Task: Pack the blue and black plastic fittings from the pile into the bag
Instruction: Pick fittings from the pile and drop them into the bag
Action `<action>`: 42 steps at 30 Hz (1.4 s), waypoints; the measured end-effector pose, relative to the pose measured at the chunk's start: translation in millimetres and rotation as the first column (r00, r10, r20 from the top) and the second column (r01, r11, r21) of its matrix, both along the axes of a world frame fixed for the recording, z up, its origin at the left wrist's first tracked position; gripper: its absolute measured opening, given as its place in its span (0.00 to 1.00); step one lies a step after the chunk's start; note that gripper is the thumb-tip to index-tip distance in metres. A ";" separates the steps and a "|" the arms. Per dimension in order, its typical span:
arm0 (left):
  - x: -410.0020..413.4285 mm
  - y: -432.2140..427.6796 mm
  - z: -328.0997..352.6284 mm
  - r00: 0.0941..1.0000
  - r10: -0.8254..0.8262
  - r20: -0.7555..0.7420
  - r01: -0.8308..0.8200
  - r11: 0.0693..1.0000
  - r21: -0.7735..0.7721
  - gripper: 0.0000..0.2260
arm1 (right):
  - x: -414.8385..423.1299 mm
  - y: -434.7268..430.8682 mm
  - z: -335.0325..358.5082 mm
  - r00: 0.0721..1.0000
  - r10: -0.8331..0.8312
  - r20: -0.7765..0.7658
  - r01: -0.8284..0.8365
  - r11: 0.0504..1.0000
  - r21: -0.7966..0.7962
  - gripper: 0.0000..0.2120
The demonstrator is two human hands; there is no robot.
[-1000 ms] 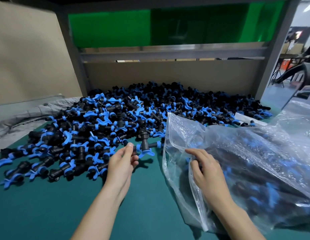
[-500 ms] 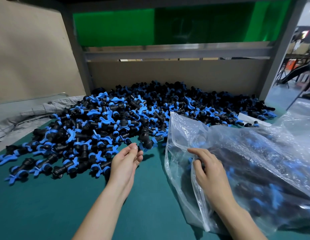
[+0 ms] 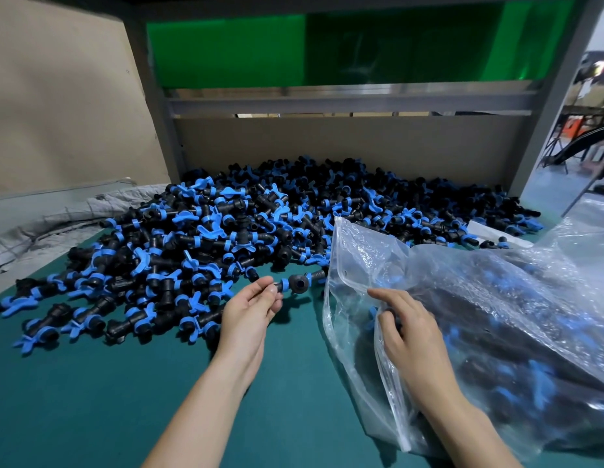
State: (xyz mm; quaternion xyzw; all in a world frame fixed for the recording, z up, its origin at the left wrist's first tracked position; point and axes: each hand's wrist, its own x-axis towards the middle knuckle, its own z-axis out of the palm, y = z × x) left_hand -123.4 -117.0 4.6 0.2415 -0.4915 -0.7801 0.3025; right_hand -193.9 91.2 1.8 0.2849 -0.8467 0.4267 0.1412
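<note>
Over green matting (image 3: 91, 400), left hand (image 3: 248, 319) pinches a fitting (image 3: 295, 284); right hand (image 3: 412, 336) grips bag (image 3: 496, 298).

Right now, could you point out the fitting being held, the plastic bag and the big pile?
held fitting (image 3: 298, 283): head view, on its black round socket.
bag (image 3: 368, 251): head view, on the clear flap above its mouth.
pile (image 3: 226, 231): head view, on the heap's middle.

Blue-and-black fittings (image 3: 226, 244) heaped on a teal table (image 3: 91, 400), clear bag (image 3: 496, 298), green panel (image 3: 243, 45) behind.
</note>
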 end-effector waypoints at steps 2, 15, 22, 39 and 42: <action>-0.4 -1.4 -1.3 1.000 -0.001 -0.003 0.001 1.000 0.001 0.07 | -0.1 -0.4 0.0 1.000 0.001 0.001 -0.001 1.000 0.001 0.18; -1.4 -12.2 2.3 0.971 -0.110 -0.211 0.217 0.772 0.597 0.09 | -0.7 -0.2 -1.5 1.000 0.005 0.000 -0.005 1.000 0.005 0.18; 4.6 -9.8 7.6 0.944 -0.117 -0.309 0.299 0.701 0.648 0.11 | -1.9 -0.3 -2.4 1.000 0.000 -0.014 0.000 1.000 0.001 0.18; 5.6 -1.8 14.3 0.908 -0.220 -0.356 0.358 0.849 0.389 0.09 | 0.3 -0.2 -0.7 1.000 0.002 -0.005 -0.002 1.000 -0.001 0.18; 5.5 -2.2 11.8 0.927 -0.219 -0.304 0.323 0.879 0.352 0.11 | 1.0 -0.7 -0.1 1.000 0.000 -0.003 0.000 1.000 -0.002 0.18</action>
